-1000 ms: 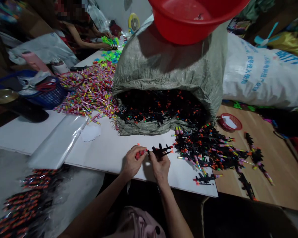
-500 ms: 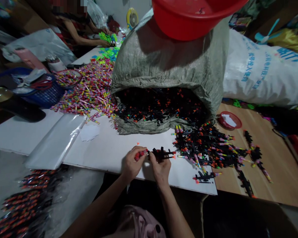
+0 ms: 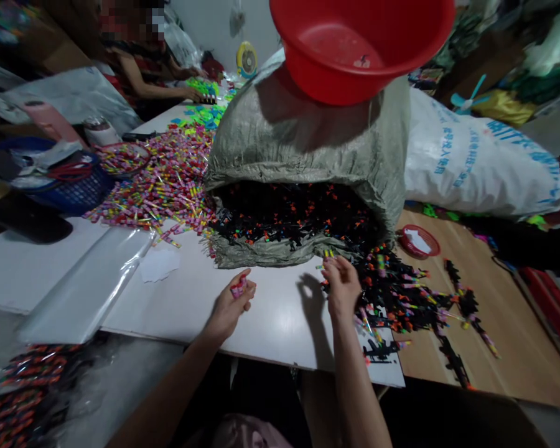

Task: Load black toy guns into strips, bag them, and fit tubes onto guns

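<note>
My left hand [image 3: 228, 308] is closed on small pink candy tubes [image 3: 239, 286] above the white tabletop [image 3: 270, 311]. My right hand [image 3: 343, 286] is raised at the left edge of a pile of black toy guns [image 3: 401, 289], its fingers curled towards the thumb; whether anything is between them is too small to tell. Behind both hands lies an open grey-green woven sack [image 3: 308, 137] with many black toy guns and orange bits in its mouth. A heap of pink and yellow candy tubes [image 3: 168, 180] spreads to its left.
A red basin [image 3: 345, 74] rests on the sack. Clear plastic bags [image 3: 88, 280] and white paper [image 3: 159, 264] lie at the left, near a blue basket [image 3: 74, 183]. At right are a small red basket [image 3: 420, 241] and a white sack [image 3: 476, 155]. Another person's arm [image 3: 154, 90] reaches over green pieces.
The black toy gun held between my hands is no longer there. My right hand has moved right and up to the gun pile; my left hand has shifted left, still with the pink tubes.
</note>
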A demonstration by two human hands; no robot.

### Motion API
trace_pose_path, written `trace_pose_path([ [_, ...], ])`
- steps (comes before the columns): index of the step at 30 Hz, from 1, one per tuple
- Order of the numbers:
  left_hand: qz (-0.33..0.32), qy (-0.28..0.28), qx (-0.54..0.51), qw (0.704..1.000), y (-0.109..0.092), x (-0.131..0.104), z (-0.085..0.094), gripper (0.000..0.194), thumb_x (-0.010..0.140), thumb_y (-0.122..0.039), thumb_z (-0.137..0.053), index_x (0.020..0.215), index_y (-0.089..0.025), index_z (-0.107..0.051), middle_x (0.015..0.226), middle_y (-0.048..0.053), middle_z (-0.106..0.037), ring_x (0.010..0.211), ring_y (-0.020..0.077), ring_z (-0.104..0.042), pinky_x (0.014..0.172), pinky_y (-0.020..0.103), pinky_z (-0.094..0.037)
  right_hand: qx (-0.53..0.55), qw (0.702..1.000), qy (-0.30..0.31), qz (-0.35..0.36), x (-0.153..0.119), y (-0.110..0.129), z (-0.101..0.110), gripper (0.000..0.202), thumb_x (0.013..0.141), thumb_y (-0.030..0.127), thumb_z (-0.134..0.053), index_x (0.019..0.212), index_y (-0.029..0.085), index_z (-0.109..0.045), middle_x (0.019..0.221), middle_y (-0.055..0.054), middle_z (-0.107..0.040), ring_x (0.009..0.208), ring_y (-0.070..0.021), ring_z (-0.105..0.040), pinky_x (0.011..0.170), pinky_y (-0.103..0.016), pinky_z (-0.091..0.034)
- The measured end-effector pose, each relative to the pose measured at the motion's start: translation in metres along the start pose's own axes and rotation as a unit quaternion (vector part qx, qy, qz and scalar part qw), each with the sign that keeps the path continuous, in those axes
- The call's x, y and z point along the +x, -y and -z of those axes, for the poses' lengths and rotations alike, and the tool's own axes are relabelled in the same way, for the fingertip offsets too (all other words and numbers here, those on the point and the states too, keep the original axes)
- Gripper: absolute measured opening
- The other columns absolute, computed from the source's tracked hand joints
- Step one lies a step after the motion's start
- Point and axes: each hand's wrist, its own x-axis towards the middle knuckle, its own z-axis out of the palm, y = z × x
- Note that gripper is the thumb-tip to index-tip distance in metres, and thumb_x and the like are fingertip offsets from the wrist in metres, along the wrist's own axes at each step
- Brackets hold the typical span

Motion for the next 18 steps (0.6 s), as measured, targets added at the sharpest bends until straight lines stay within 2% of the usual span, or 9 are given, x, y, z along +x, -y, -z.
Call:
trace_pose_path([
  [1, 0.025, 0.010, -0.009, 1.000, -0.001, -0.002, -0.003, 0.068, 0.053, -0.039, -0.082, 0.113, -0.016, -0.059, 0.077, -0.001, -0.058, 0.061, 0.0079, -0.047, 0.044, 0.017, -0.029, -0.080, 0.995, 0.045, 0.043, 0.012, -0.001, -0.011, 0.032, 0.073, 0.037, -0.063, 0.097, 0.017, -0.059, 0.092, -0.010, -0.067, 0.084, -0.0212, -0.063, 0.074, -0.035, -0.050],
  [2, 0.047, 0.018, -0.014, 0.999, -0.001, -0.005, -0.006, 0.067, 0.052, -0.042, -0.083, 0.109, -0.015, -0.060, 0.075, 0.000, -0.058, 0.060, 0.0079, -0.047, 0.044, 0.017, -0.027, -0.177, 0.976, 0.094, 0.080, 0.023, -0.001, -0.025, 0.029, 0.072, 0.030, -0.064, 0.097, 0.016, -0.060, 0.095, -0.011, -0.067, 0.088, -0.0232, -0.062, 0.078, -0.037, -0.049],
  [5, 0.071, 0.026, -0.023, 0.997, -0.005, -0.005, -0.016, 0.061, 0.049, -0.050, -0.082, 0.093, -0.013, -0.062, 0.067, -0.001, -0.056, 0.058, 0.0077, -0.045, 0.042, 0.017, -0.024, -0.443, 0.860, 0.207, 0.146, 0.045, 0.005, -0.063, 0.024, 0.073, 0.011, -0.057, 0.096, 0.014, -0.063, 0.094, -0.015, -0.067, 0.091, -0.0263, -0.059, 0.083, -0.038, -0.042],
  [6, 0.063, 0.024, -0.026, 0.997, -0.008, -0.001, -0.018, 0.059, 0.049, -0.051, -0.082, 0.090, -0.013, -0.062, 0.065, -0.001, -0.055, 0.057, 0.0074, -0.045, 0.042, 0.017, -0.023, -0.489, 0.828, 0.226, 0.156, 0.047, 0.008, -0.069, 0.023, 0.075, 0.008, -0.053, 0.094, 0.014, -0.064, 0.090, -0.015, -0.067, 0.089, -0.0257, -0.059, 0.083, -0.037, -0.041],
  [8, 0.042, 0.017, -0.035, 0.998, -0.015, 0.010, -0.021, 0.056, 0.049, -0.051, -0.082, 0.087, -0.014, -0.062, 0.064, -0.002, -0.055, 0.055, 0.0068, -0.044, 0.042, 0.017, -0.023, -0.511, 0.801, 0.243, 0.195, 0.039, 0.011, -0.069, 0.022, 0.082, 0.008, -0.045, 0.090, 0.016, -0.065, 0.082, -0.012, -0.067, 0.083, -0.0234, -0.058, 0.083, -0.035, -0.038],
  [11, 0.058, 0.009, -0.046, 0.997, -0.021, 0.029, -0.026, 0.052, 0.049, -0.047, -0.083, 0.082, -0.014, -0.061, 0.064, -0.001, -0.057, 0.053, 0.0063, -0.045, 0.042, 0.017, -0.023, -0.457, 0.808, 0.243, 0.282, 0.006, 0.007, -0.044, 0.027, 0.089, 0.016, -0.039, 0.089, 0.020, -0.065, 0.077, -0.008, -0.066, 0.078, -0.0209, -0.057, 0.081, -0.032, -0.037],
  [13, 0.085, 0.010, -0.042, 0.995, -0.016, 0.036, -0.031, 0.049, 0.050, -0.046, -0.083, 0.079, -0.014, -0.060, 0.063, 0.000, -0.058, 0.051, 0.0059, -0.044, 0.042, 0.017, -0.022, -0.410, 0.832, 0.250, 0.278, -0.013, 0.001, -0.031, 0.025, 0.090, 0.021, -0.041, 0.092, 0.020, -0.066, 0.077, -0.006, -0.067, 0.076, -0.0197, -0.059, 0.076, -0.029, -0.039],
  [15, 0.087, 0.016, -0.025, 0.996, -0.007, 0.034, -0.038, 0.049, 0.051, -0.048, -0.081, 0.080, -0.014, -0.061, 0.064, 0.000, -0.058, 0.050, 0.0056, -0.044, 0.042, 0.017, -0.021, -0.374, 0.874, 0.237, 0.200, -0.018, -0.004, -0.033, 0.025, 0.090, 0.027, -0.043, 0.101, 0.019, -0.064, 0.079, -0.006, -0.069, 0.073, -0.0187, -0.061, 0.068, -0.027, -0.040],
  [18, 0.069, 0.030, 0.004, 0.997, 0.009, 0.020, -0.044, 0.054, 0.049, -0.051, -0.079, 0.084, -0.014, -0.063, 0.065, 0.000, -0.058, 0.051, 0.0060, -0.042, 0.042, 0.018, -0.020, -0.361, 0.915, 0.173, 0.054, 0.007, -0.003, -0.065, 0.043, 0.085, 0.038, -0.052, 0.119, 0.012, -0.055, 0.076, -0.007, -0.069, 0.069, -0.0196, -0.064, 0.063, -0.026, -0.040],
])
